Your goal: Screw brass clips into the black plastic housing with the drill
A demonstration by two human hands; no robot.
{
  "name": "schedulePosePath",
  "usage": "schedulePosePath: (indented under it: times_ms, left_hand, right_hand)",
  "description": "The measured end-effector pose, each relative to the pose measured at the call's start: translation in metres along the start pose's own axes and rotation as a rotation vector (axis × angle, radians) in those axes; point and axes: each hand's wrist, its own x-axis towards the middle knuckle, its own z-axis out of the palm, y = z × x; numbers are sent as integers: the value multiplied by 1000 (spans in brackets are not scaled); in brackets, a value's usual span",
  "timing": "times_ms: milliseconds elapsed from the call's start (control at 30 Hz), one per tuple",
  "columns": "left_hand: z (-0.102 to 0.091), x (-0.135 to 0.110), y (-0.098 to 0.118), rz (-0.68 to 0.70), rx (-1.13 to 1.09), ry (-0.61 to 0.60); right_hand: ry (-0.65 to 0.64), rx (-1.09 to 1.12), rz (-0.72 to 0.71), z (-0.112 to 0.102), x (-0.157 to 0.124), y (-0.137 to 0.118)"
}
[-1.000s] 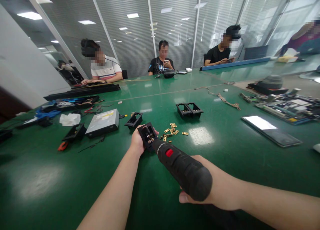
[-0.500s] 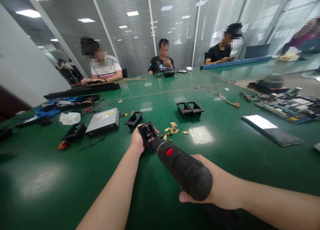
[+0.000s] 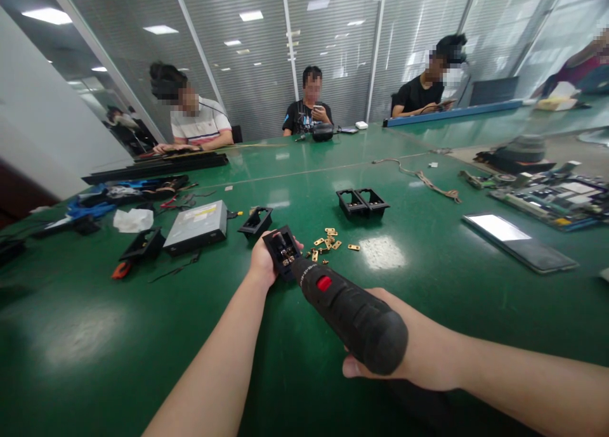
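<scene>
My left hand (image 3: pixel 264 263) grips a black plastic housing (image 3: pixel 281 250), tilted so its open side faces me, with brassy metal parts inside. In my right hand (image 3: pixel 394 335) is a black cordless screwdriver (image 3: pixel 349 310) with a red switch. Its nose reaches the lower right edge of the housing; whether the tip touches a screw is hidden. Just beyond lie several small brass plates (image 3: pixel 332 241) and screws. A similar black housing (image 3: pixel 255 221) stands left of my left hand, and a joined pair of housings (image 3: pixel 362 202) sits farther back.
To the left are a silver disc drive (image 3: pixel 196 228), another black housing (image 3: pixel 143 244) and crumpled white tissue (image 3: pixel 134 220). A dark tablet-like device (image 3: pixel 518 241), a circuit board (image 3: pixel 561 199) and a cord (image 3: pixel 431 186) lie on the right. Several people sit across the green table (image 3: pixel 190 361).
Both hands keep nearly the same position, the screwdriver nose still at the housing. The whole view has shifted slightly. Nothing was taken up or let go.
</scene>
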Motion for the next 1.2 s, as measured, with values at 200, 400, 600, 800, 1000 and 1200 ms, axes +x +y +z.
schedulePosePath:
  times_ms: [200,400,600,800,1000,1200]
  left_hand:
    - [1,0,0,-27,-28,10]
    - [1,0,1,-39,-41,21]
    - [0,1,0,-19,-19,7]
    - [0,0,0,-14,-7,-5]
    - [0,0,0,-15,-17,-1]
    - [-2,1,0,-12,14,-5]
  right_hand:
    - [-19,-28,-12,0,0,1]
    - [1,0,21,0,1,-2]
    - [-13,14,15,0,1,-2]
    - [-42,8,-10,-1,2,0]
    - [-47,12,-35,-1,1,3]
    - [-97,-31,-101,-4,5,8]
